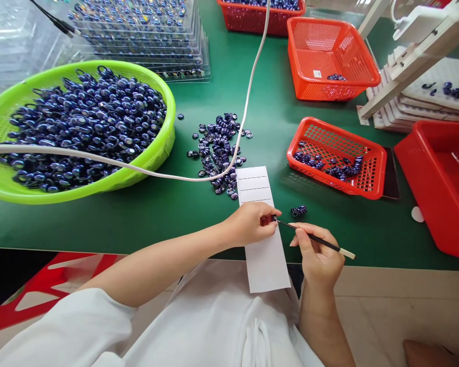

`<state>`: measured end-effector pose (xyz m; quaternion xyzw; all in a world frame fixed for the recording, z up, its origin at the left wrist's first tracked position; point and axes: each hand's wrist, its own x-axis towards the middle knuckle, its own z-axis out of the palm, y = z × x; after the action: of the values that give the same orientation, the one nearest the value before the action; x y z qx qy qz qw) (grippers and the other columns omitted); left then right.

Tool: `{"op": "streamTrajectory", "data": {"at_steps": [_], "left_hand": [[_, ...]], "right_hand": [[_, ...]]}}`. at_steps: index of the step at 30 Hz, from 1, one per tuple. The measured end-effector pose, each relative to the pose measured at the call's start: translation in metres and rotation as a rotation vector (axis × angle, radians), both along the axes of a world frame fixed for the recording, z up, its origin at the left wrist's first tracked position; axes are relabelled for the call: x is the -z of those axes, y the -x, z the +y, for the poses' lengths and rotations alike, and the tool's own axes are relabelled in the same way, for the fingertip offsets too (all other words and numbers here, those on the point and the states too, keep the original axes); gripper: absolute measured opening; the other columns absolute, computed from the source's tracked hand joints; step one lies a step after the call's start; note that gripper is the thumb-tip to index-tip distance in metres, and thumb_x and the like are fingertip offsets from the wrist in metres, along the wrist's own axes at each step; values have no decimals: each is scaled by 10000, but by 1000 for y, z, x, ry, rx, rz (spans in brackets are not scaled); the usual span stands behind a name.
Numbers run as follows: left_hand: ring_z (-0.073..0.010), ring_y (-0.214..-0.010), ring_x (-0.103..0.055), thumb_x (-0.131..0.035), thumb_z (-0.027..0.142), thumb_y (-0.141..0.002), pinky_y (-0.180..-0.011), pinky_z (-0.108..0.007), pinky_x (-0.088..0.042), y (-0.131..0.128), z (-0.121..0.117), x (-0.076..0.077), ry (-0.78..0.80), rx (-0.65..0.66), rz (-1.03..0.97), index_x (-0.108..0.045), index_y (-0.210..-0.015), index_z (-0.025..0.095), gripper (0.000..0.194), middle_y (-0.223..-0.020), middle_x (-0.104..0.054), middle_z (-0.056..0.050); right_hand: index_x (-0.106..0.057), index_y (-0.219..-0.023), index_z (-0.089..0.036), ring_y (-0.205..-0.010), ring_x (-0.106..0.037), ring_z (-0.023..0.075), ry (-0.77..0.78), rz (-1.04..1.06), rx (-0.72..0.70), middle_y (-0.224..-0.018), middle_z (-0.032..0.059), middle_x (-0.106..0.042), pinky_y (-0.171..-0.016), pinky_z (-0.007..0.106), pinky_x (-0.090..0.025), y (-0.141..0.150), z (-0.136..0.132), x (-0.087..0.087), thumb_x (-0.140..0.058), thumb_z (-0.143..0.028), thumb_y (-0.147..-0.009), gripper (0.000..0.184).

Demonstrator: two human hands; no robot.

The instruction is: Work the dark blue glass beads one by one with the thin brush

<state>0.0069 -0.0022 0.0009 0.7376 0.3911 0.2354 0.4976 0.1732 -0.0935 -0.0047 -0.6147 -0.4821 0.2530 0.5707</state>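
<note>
My left hand (252, 223) pinches a small dark shiny piece (274, 218) between thumb and fingers, above a white paper strip (265, 265) with ruled lines. A thin dark brush (323, 241) with a pale end is in my right hand (320, 255), held like a pen, and its tip meets the piece. Just beyond my right hand lies a short stacked row of dark blue pieces (299, 211). Farther off is a loose pile of similar pieces (220, 148) beside the top of the strip.
A green basket (170, 122) heaped with dark blue looped pieces stands at left. Stacked clear trays (187, 74) are behind it. Red baskets (378, 178) stand at right. A white cable (248, 97) crosses the green table (199, 229) and the pile.
</note>
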Motion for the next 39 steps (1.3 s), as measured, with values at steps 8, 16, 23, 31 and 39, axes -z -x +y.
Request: {"op": "streamTrajectory", "data": {"at_steps": [8,16,23,31,39], "left_hand": [[-109,-596,-601,-620,167,-794,-578,-204,-484,1,1,-3,32,25,-3,-738,-1041,124,277,-712,-689,-16],[-106,-582,-582,-617,191,-800,-554,-196,-470,-1,0,-1,103,3,-14,-731,-1062,113,297,-702,-679,-15],[-136,-684,-628,-578,198,-854,-661,-233,-517,18,13,-20,-41,-45,82,-710,-1150,126,332,-826,-723,-46],[-321,-1081,-599,-486,172,-901,-964,-490,-492,66,59,-46,-491,-438,602,-430,-1449,69,560,-1164,-634,-198],[-276,-1107,-564,-561,181,-902,-946,-426,-523,-11,20,-23,-638,84,250,-587,-1256,123,360,-1228,-594,-166]], "right_hand": [[-731,-999,-241,-583,-646,117,-37,-93,-25,-943,22,-728,-551,269,-545,2,0,5,-680,-206,-896,120],[-739,-1043,-241,-589,-659,125,-26,-125,-55,-967,33,-733,-576,285,-563,-3,-1,6,-674,-228,-904,154],[-747,-987,-198,-575,-652,150,-25,75,55,-907,62,-721,-543,303,-579,-5,-5,4,-721,-294,-868,156],[-746,-936,-176,-559,-639,147,-16,173,179,-881,78,-726,-533,303,-571,-12,-8,0,-752,-332,-840,183],[-678,-876,-169,-498,-601,111,-228,320,382,-856,56,-731,-526,274,-484,-9,2,8,-745,-292,-843,144]]}}
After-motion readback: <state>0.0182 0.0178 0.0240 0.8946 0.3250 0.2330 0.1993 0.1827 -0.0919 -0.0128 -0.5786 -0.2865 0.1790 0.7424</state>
